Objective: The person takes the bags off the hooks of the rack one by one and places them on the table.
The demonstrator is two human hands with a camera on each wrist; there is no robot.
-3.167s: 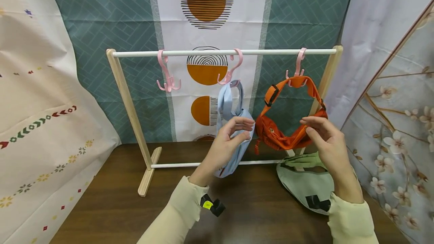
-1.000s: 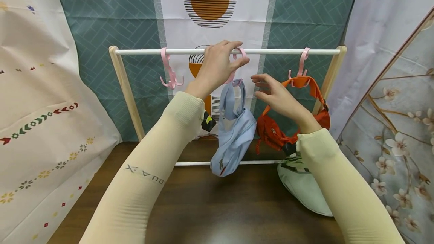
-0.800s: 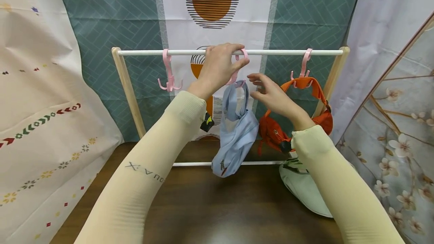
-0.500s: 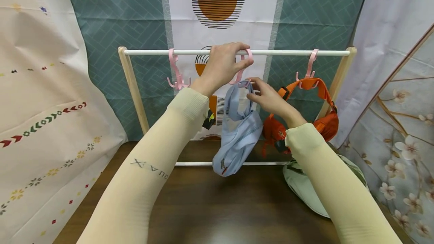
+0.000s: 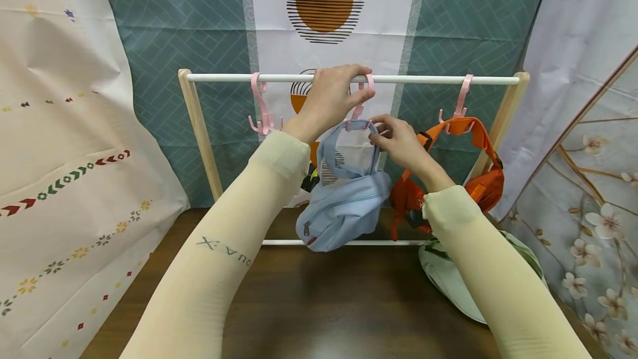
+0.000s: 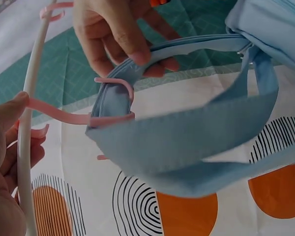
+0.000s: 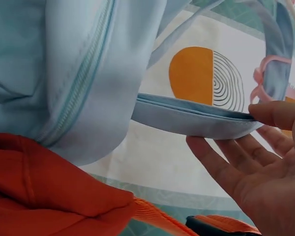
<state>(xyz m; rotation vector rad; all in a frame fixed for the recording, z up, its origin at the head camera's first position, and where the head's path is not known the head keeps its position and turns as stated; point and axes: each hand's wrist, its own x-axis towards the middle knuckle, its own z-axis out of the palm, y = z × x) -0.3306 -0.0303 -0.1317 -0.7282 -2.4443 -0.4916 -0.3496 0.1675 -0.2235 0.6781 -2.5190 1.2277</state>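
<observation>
At far left, a cream patterned curtain (image 5: 65,126), draped down beside the brown table (image 5: 319,314). Next, the pale wooden left rack post (image 5: 200,132), its lower part hidden by the cream left sleeve (image 5: 214,270). Behind everything, a teal-and-white backdrop (image 5: 184,26). On the white top rail (image 5: 214,78), a pink multi-prong left hook (image 5: 264,109).

Then the left hand (image 5: 331,94), narrowed, thumb and fingers pinching the top of the pink middle hook (image 5: 359,111) at the rail. Below, hanging from that hook by its strap loop (image 5: 327,151), the light-blue belt bag (image 5: 346,212), slanted, body in front of the white lower rail (image 5: 284,242). In the left wrist view, strap cradled between curved prongs.

Just right, the right hand (image 5: 399,138), narrowed too, thumb and fingertips pinching the loop's right side. Partly covered by that wrist, the orange belt bag (image 5: 485,188), black-buckled, hanging from the pink right hook (image 5: 462,96); very near the light-blue one, contact impossible to tell. Close behind, the right rack post (image 5: 508,109). Below, on the table, a sage-green bag (image 5: 451,281), largely blocked by the right sleeve (image 5: 503,270). At far right, a floral curtain (image 5: 593,237).
</observation>
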